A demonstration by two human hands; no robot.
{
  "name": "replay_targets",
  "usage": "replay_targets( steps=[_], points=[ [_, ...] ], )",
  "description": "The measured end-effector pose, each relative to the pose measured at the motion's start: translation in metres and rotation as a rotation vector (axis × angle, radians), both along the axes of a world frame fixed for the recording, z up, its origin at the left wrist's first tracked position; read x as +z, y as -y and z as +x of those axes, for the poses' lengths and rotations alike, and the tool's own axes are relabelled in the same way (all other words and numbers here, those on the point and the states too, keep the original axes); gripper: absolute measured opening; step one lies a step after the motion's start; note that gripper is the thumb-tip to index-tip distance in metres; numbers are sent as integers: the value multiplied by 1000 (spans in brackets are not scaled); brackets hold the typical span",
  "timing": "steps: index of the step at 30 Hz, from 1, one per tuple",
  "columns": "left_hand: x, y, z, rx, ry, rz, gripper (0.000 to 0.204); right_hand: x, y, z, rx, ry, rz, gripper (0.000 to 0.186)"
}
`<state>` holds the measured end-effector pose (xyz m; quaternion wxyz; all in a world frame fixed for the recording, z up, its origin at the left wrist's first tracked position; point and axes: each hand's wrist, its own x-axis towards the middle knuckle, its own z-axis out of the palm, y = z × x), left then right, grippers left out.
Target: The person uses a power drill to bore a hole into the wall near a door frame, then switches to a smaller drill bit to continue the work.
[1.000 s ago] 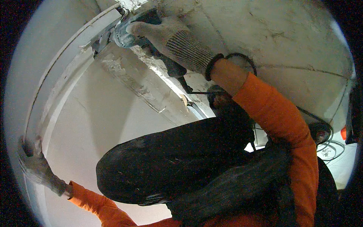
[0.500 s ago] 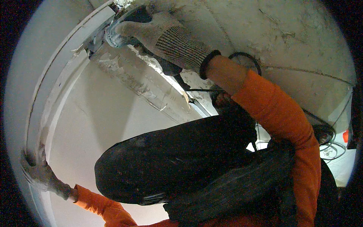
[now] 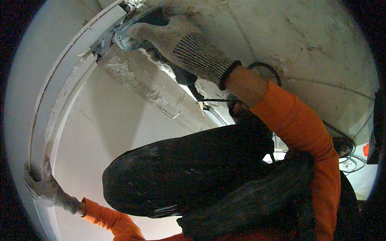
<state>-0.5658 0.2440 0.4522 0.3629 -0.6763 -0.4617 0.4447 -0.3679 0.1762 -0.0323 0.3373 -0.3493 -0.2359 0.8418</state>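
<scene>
My right hand [image 3: 181, 42], in a grey knit glove, is wrapped round a power tool [image 3: 124, 38] with a blue-grey head and dark body, its cord trailing down. The tool's head sits beside the rough, chipped upper end of a long white frame strip [image 3: 76, 50]; its working edge is hidden. My left hand [image 3: 44, 186], also gloved, is closed on that strip near its lower end, at the far left. A dusty pale panel [image 3: 148, 96] with smeared, flaking material runs diagonally below the tool.
My bent leg [image 3: 161, 168] in black trousers fills the lower middle, with my foot [image 3: 237, 106] behind it. A grimy, cracked pale surface [image 3: 313, 48] is at upper right. Loops of cable [image 3: 354, 162] lie on white tiles at right, near a small orange object [image 3: 366, 150].
My right hand and the tool have shifted slightly left from a second ago. My left hand sits a little lower and further right in the view, still on the strip.
</scene>
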Motion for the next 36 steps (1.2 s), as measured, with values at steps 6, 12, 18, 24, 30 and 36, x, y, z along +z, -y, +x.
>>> replay_targets(
  steps=[6, 12, 18, 24, 30, 36],
  points=[
    [-8, -1, 8, 9, -74, 6, 66, -2, -1, -4, -7, -3, -50, 57],
    [-13, 2, 14, 35, -93, 11, 75, 4, -4, 1, -71, 26, -32, 39],
    [-40, 10, 35, 116, -231, 20, 78, 7, 2, -3, -117, 36, -62, 34],
    [-25, 11, 28, 27, -196, -11, 76, 12, -5, -4, -34, 46, -52, 32],
    [-38, 10, 30, 55, -215, 58, 76, 4, -1, -2, -62, 78, -104, 33],
    [-28, 6, 24, 63, -164, 34, 76, 12, -3, 10, 22, 15, -115, 36]
  ],
)
